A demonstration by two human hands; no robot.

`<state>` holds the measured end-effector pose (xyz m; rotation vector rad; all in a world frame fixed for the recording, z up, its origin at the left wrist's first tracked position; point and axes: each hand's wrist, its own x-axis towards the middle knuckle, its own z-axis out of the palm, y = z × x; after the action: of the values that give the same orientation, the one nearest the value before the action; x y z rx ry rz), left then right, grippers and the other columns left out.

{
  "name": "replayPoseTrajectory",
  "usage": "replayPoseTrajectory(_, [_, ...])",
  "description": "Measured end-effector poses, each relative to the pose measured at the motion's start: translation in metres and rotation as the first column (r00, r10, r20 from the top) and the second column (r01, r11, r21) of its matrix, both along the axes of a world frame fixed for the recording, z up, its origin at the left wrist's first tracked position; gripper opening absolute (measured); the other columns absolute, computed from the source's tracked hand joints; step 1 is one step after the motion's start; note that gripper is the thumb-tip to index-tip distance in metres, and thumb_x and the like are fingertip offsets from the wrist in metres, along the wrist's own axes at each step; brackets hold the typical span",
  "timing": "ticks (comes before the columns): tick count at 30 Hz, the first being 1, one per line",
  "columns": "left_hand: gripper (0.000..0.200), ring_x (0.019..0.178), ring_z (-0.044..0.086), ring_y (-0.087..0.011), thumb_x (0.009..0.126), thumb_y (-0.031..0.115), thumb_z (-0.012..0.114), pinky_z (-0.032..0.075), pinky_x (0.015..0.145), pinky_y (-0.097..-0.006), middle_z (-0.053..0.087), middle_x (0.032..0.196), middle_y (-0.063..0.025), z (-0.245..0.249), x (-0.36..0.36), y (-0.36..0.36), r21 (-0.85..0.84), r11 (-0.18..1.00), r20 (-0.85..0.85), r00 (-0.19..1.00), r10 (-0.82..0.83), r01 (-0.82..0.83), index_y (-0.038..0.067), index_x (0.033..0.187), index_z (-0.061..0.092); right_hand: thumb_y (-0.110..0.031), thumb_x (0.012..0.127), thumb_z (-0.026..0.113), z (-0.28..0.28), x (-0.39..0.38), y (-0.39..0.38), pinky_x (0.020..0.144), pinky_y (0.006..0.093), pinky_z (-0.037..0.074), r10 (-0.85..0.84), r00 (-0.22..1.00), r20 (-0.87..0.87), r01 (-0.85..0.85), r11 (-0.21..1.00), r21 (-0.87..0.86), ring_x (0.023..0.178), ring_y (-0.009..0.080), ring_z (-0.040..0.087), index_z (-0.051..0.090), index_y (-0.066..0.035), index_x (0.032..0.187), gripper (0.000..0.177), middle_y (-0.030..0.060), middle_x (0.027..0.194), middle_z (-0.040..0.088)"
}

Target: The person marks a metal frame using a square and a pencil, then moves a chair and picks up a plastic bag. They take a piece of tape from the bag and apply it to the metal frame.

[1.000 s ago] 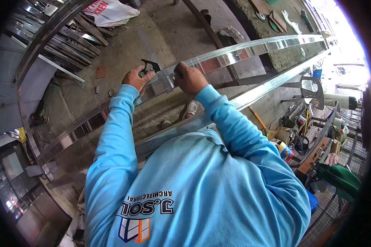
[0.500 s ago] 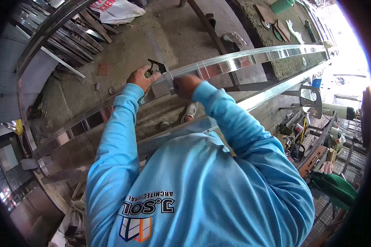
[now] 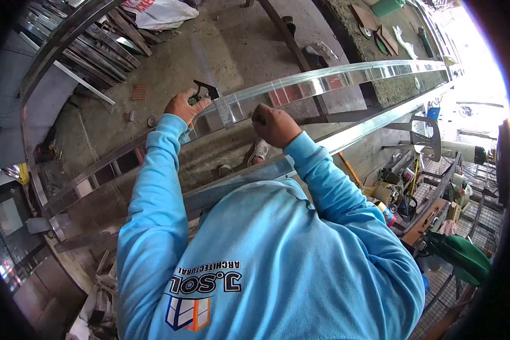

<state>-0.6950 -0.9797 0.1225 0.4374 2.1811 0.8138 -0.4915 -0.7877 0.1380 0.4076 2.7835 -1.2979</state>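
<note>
My left hand [image 3: 182, 106] is closed around the dark head of a combination square [image 3: 207, 90], thumb and fingers against it. The square's metal blade [image 3: 226, 113] lies across a shiny metal bar [image 3: 246, 103], which runs from lower left to upper right. My right hand [image 3: 277, 126] is curled just right of the blade, over the bar's near edge. Its fingertips are pressed together, and whatever they may hold is too small or hidden to name. A second metal bar [image 3: 357, 134] runs closer to my body.
Lengths of metal stock [image 3: 90, 54] are stacked at upper left beside a white sack [image 3: 161, 14]. Tools lie on a rough concrete ledge [image 3: 394, 93] at upper right. A clamp-like metal frame [image 3: 426, 136] and cluttered gear stand at right. My shoe [image 3: 259, 150] shows beneath the bars.
My right hand has drawn back from the square's blade, moving right and toward my body. My left hand and the square appear slightly farther left in view, with the blade still across the bar.
</note>
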Motion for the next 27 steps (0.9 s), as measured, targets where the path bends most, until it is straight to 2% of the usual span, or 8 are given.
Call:
replayPoseTrajectory(8, [0.093,0.106,0.063,-0.0315,0.072,0.067,0.069,0.05,0.092,-0.0398,0.057,0.126,-0.0225,-0.035,-0.008,-0.006,-0.058,0.987,-0.403,0.901,-0.159,0.149,-0.002,0.132,0.05,-0.021,0.086,0.058,-0.017,-0.069,-0.012,0.074,0.0483,0.049,-0.116,0.993,-0.027,0.118,0.991,0.058,0.086,0.0431,0.062,0.054,-0.003,0.098,0.022,0.0242,0.087,0.064])
replayPoseTrajectory(11, [0.093,0.116,0.057,-0.0335,0.073,0.071,0.063,0.046,0.098,-0.0405,0.057,0.128,-0.02,-0.031,-0.008,-0.006,-0.048,0.984,-0.371,0.912,-0.176,0.17,0.002,0.133,0.05,-0.019,0.088,0.054,-0.027,-0.088,-0.014,0.074,0.0506,0.049,-0.081,0.997,0.002,0.08,0.989,0.126,0.086,0.0453,0.062,0.052,-0.003,0.104,0.022,0.0268,0.087,0.064])
replayPoseTrajectory(16, [0.091,0.108,0.062,-0.0317,0.074,0.069,0.063,0.05,0.091,-0.0378,0.058,0.125,-0.0217,-0.017,-0.003,-0.003,-0.056,0.993,-0.285,0.951,-0.119,0.108,0.001,0.133,0.05,-0.018,0.088,0.052,-0.032,-0.104,-0.019,0.074,0.0496,0.05,-0.039,0.994,0.103,0.014,0.972,0.236,0.086,0.044,0.063,0.051,-0.004,0.105,0.023,0.0263,0.088,0.065])
replayPoseTrajectory(19, [0.087,0.117,0.055,-0.034,0.076,0.066,0.065,0.044,0.099,-0.0401,0.055,0.129,-0.0215,-0.002,-0.003,0.001,-0.041,0.997,-0.071,0.995,-0.075,0.072,0.0,0.131,0.051,-0.019,0.087,0.052,-0.018,-0.111,-0.022,0.075,0.0474,0.052,-0.014,0.98,0.201,-0.05,0.95,0.309,0.087,0.0422,0.064,0.054,-0.003,0.104,0.023,0.0254,0.089,0.066])
replayPoseTrajectory(22, [0.084,0.118,0.055,-0.0347,0.076,0.064,0.066,0.044,0.1,-0.0407,0.056,0.128,-0.0219,-0.025,-0.001,-0.007,-0.02,0.993,-0.242,0.963,-0.119,0.118,0.003,0.132,0.052,-0.019,0.086,0.053,-0.017,-0.094,-0.024,0.076,0.0454,0.053,0.172,0.93,0.325,-0.286,0.895,0.344,0.087,0.0407,0.065,0.059,-0.002,0.101,0.024,0.0242,0.09,0.066])
replayPoseTrajectory(24, [0.083,0.117,0.055,-0.0349,0.076,0.064,0.066,0.044,0.099,-0.0407,0.058,0.126,-0.0222,-0.033,-0.012,-0.009,-0.022,0.988,-0.357,0.921,-0.153,0.155,0.005,0.133,0.051,-0.021,0.084,0.054,-0.017,-0.052,-0.024,0.079,0.0443,0.053,0.656,0.566,0.499,-0.82,0.387,0.422,0.088,0.0408,0.065,0.062,-0.002,0.097,0.024,0.0236,0.09,0.067])
replayPoseTrajectory(26, [0.082,0.122,0.051,-0.0359,0.077,0.062,0.067,0.041,0.103,-0.0414,0.057,0.127,-0.022,-0.026,-0.01,-0.011,-0.032,0.989,-0.29,0.945,-0.151,0.148,0.005,0.133,0.051,-0.022,0.082,0.057,-0.011,-0.001,-0.031,0.077,0.0446,0.053,0.352,0.859,0.371,-0.439,0.88,0.181,0.087,0.0406,0.065,0.062,-0.002,0.096,0.025,0.0232,0.087,0.066])
replayPoseTrajectory(27, [0.082,0.106,0.061,-0.0331,0.078,0.062,0.066,0.049,0.093,-0.0405,0.059,0.123,-0.0229,-0.05,-0.016,-0.021,-0.045,0.987,-0.374,0.914,-0.159,0.153,0.004,0.134,0.05,-0.022,0.082,0.057,-0.007,0.008,-0.024,0.076,0.0454,0.052,0.317,0.882,0.348,-0.388,0.908,0.157,0.086,0.0408,0.064,0.062,-0.002,0.096,0.025,0.0231,0.086,0.066])
